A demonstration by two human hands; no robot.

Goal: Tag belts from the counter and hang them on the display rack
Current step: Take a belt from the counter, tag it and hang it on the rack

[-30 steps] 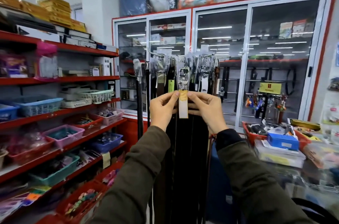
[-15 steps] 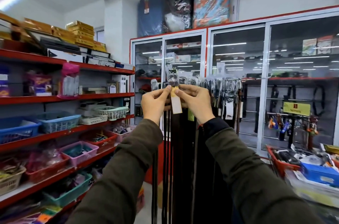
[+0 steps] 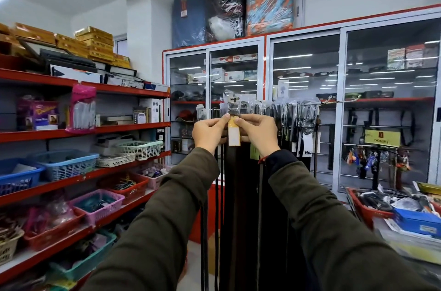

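Shop interior: red shelving (image 3: 124, 127) with plastic baskets along the left wall, glass-door cabinet (image 3: 303, 109) behind, cluttered tabletop (image 3: 405, 240) at lower right holding a red basket (image 3: 367, 213) and a blue box (image 3: 416, 220). Left hand (image 3: 208, 132) and right hand (image 3: 259, 133) are both raised, each grip pinched narrow on the top of a yellow-white tag (image 3: 233, 134) at the buckle end of a dark belt (image 3: 235, 195). That belt hangs straight down at the left end of the display rack (image 3: 307, 106), among other hanging belts.
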